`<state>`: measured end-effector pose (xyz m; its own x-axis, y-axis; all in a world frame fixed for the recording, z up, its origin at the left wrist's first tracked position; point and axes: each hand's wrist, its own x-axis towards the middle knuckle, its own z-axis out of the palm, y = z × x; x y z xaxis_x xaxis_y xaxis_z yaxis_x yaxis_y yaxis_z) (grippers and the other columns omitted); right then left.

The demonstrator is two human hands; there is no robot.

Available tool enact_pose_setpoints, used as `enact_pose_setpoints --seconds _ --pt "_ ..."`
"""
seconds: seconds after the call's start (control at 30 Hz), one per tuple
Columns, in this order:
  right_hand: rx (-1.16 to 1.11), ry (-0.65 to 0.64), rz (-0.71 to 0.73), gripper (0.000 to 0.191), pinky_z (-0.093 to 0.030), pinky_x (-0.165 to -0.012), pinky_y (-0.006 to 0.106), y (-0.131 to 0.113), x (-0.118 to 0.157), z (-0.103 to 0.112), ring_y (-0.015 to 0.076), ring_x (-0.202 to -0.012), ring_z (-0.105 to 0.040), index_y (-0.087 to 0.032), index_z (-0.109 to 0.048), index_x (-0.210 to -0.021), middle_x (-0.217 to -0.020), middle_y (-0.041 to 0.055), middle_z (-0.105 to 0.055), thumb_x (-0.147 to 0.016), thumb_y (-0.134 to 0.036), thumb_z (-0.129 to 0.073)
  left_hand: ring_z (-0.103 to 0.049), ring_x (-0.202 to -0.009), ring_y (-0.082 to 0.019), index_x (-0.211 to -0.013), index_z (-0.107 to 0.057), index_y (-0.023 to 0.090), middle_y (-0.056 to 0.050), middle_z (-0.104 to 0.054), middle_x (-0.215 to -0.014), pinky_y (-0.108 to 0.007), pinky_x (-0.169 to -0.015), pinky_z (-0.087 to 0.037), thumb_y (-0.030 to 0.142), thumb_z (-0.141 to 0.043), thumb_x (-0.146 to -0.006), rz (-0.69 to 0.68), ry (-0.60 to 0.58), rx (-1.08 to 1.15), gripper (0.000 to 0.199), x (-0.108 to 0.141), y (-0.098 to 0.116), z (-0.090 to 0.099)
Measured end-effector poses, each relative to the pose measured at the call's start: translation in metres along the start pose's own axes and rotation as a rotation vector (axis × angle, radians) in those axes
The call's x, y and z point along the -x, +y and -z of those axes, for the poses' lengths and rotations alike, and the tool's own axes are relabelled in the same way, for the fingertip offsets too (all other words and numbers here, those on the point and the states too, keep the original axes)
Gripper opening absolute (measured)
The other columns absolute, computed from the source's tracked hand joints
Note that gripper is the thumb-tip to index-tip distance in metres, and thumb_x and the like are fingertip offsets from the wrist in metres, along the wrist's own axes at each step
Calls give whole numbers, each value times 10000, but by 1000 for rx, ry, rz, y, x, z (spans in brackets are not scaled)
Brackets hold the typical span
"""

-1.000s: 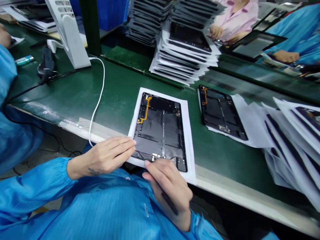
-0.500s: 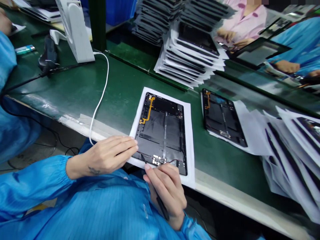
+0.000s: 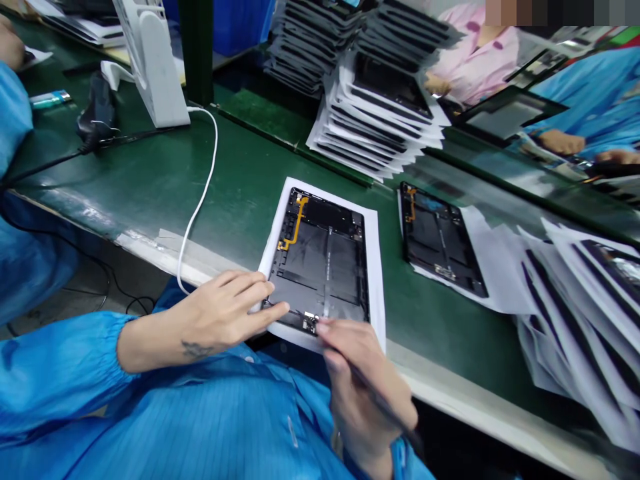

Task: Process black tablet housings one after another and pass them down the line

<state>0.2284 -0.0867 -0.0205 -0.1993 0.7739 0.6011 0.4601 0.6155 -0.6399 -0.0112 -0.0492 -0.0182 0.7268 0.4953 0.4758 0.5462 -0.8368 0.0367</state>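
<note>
A white stand (image 3: 159, 87) is toward the counter's (image 3: 245, 160) left end, its white cable (image 3: 204, 192) curving to the front edge. The left hand (image 3: 215, 317) is open, fingers slightly spread, fingertips at the near left corner of an opened tablet (image 3: 320, 260). The tablet lies on a white sheet (image 3: 377, 287) at the front edge. The right hand (image 3: 367, 383), curled closed around a dark stick (image 3: 383, 403), is at the tablet's near edge. Behind is a stack of sheets and panels (image 3: 375, 127); rightward, a second tablet (image 3: 443, 243), then loose sheets (image 3: 565, 313).
</note>
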Motion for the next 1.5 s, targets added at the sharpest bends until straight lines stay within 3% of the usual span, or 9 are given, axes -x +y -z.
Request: enact_pose_setpoints --seconds 0.1,0.2,0.57,0.77,0.93,1.1,1.3,1.5 --pt "-139 -96 -173 199 -536 -708 316 -5 -27 -7 174 -803 -659 -252 -729 -982 -864 11 -723 -958 -107 -595 -660 -1096 -294 -1332 -589 130 -164 -674 -1181 -414 -893 -568 159 -498 -1014 -10 -41 -76 332 -4 4 2" --pt "-162 -148 -210 173 -519 -693 280 -5 -40 -13 149 -780 -651 -244 -732 -926 -837 -5 -719 -967 -136 -605 -654 -1093 -290 -1348 -576 126 -164 -673 -1174 -398 -895 -552 185 -459 -1031 -2 -43 -113 342 -5 6 2" --pt "-107 -228 -79 195 -500 -707 300 -7 -43 -13 152 -769 -617 -208 -702 -949 -833 8 -709 -939 -45 -595 -696 -1048 -289 -1212 -644 105 -156 -709 -1127 -395 -858 -592 162 -437 -1031 -23 67 -100 281 -3 3 -2" --pt "-107 -306 -36 150 -502 -690 311 -6 -50 -9 156 -762 -610 -191 -690 -956 -816 18 -705 -948 -67 -605 -706 -1120 -236 -1150 -676 61 -119 -738 -1165 -354 -1033 -575 108 -552 -984 -95 215 27 213 6 -8 -4" --pt "-25 -334 8 160 -534 -721 329 -3 -47 10 175 -788 -649 -183 -680 -953 -832 38 -716 -931 -45 -602 -703 -1099 -261 -1181 -664 36 -112 -745 -1128 -377 -954 -600 136 -619 -969 -35 131 -41 239 4 -1 -3" --pt "32 -313 -45 167 -572 -689 323 0 -43 30 192 -767 -692 -206 -701 -913 -835 47 -741 -928 -69 -606 -685 -1111 -270 -1209 -663 33 -109 -733 -1164 -378 -917 -585 138 -599 -976 -53 79 -60 264 2 1 3" --pt "31 -259 -24 183 -574 -742 342 -3 -35 28 198 -815 -697 -206 -696 -940 -825 34 -732 -918 -52 -600 -692 -973 -268 -1063 -701 47 -114 -740 -1004 -388 -805 -570 216 -489 -1032 -66 66 -25 272 -17 -1 8" --pt "134 -298 71 225 -570 -784 364 -6 -24 26 194 -854 -652 -196 -658 -1069 -866 53 -693 -938 -33 -576 -666 -841 -234 -1110 -673 63 -100 -701 -926 -368 -708 -535 210 -453 -1047 -116 23 25 272 -31 3 0"
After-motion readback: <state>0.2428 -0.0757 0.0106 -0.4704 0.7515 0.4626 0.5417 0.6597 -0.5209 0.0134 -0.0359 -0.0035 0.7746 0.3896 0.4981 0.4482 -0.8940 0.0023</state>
